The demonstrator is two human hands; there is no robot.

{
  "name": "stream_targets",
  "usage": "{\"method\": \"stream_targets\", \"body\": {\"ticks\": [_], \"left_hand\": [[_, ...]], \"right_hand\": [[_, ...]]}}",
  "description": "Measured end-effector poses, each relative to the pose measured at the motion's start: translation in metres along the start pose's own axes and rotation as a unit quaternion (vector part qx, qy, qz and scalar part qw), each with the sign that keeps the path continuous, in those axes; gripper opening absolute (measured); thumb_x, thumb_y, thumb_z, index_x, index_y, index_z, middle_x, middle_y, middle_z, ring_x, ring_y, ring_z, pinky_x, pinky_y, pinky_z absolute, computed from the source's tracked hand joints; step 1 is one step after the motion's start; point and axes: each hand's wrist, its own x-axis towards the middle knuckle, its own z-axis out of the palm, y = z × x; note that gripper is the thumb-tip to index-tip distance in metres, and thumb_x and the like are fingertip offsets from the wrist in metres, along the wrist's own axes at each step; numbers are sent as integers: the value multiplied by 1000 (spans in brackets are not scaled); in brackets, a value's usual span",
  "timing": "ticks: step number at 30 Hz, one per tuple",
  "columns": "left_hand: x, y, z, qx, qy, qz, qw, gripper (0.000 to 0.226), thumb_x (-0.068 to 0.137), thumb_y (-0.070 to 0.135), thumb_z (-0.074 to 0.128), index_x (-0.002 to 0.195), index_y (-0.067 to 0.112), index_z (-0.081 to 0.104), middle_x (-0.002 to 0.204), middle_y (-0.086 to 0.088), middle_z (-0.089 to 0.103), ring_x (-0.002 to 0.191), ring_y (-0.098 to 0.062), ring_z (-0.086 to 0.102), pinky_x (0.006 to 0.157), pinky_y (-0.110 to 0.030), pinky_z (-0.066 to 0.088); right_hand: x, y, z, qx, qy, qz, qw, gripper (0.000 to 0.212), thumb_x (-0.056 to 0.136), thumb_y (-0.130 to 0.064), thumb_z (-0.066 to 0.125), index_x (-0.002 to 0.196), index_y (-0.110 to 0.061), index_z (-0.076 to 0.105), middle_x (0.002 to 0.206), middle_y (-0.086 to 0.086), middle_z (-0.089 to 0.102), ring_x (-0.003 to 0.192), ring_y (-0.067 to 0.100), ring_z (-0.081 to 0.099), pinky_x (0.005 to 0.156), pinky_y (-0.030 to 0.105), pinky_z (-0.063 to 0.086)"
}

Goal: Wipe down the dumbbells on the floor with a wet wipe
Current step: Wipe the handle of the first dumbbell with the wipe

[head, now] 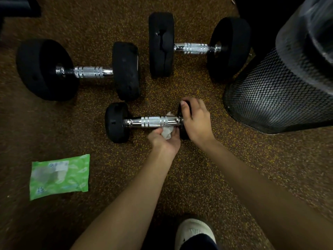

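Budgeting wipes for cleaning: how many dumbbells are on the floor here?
3. The left dumbbell and right dumbbell lie at the back; the small dumbbell lies nearest. None looks hidden.

The floor (198,177) under me is brown rubber flecked with yellow, and a green pack of wipes (59,175) lies flat on it at the lower left of the frame. A black mesh bin (270,98) with a clear plastic liner (313,24) folded over its rim fills the right edge. My white shoe (194,231) shows at the bottom centre, and a blurred dark object (19,6) sits in the upper left corner.
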Motion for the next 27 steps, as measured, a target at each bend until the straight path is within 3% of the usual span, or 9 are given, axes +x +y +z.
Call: {"method": "stream_targets", "body": {"ticks": [5, 10, 12, 17, 22, 27], "left_hand": [[1, -3, -14, 5, -37, -9, 999, 31, 93, 11, 31, 104, -3, 57, 102, -20, 60, 91, -26, 58, 104, -35, 41], [-14, 2, -31, 118, -28, -22, 992, 32, 94, 9, 37, 116, -4, 56, 114, -20, 63, 96, -24, 61, 103, -35, 43], [-5, 4, -22, 108, -30, -17, 994, 31, 94, 8, 35, 115, -3, 55, 113, -20, 62, 94, -24, 60, 105, -36, 40], [14, 0, -5, 51, -27, -13, 998, 29, 93, 3, 29, 92, 1, 58, 90, -15, 59, 79, -21, 56, 106, -34, 39], [-5, 2, -17, 49, -51, -37, 997, 30, 98, 8, 31, 113, -5, 53, 108, -22, 60, 96, -26, 59, 105, -37, 39], [-37, 18, -18, 121, -105, -47, 986, 33, 99, 10, 29, 117, -6, 52, 118, -26, 60, 105, -29, 61, 98, -39, 45]], "right_hand": [[0, 1, 1, -5, 0, 2, 1000, 31, 98, -28, 42, 119, -10, 58, 114, 10, 57, 107, 23, 53, 95, 32, 37], [0, 0, 0, -2, 0, 1, 1000, 31, 99, -27, 42, 120, -10, 57, 115, 10, 57, 107, 23, 53, 96, 35, 39], [0, -1, 0, -2, 0, 0, 1000, 31, 99, -26, 42, 119, -9, 58, 114, 11, 57, 107, 24, 53, 97, 38, 40], [-1, 0, 1, -1, 4, -4, 1000, 31, 98, -27, 42, 118, -9, 58, 113, 11, 57, 107, 25, 53, 96, 38, 40], [-1, 0, 1, -5, 10, -11, 1000, 30, 98, -24, 43, 118, -8, 59, 112, 11, 58, 107, 25, 53, 96, 35, 38], [-1, 0, 0, -3, 6, -9, 1000, 30, 99, -25, 42, 119, -9, 58, 113, 11, 57, 107, 25, 53, 97, 36, 39]]}}
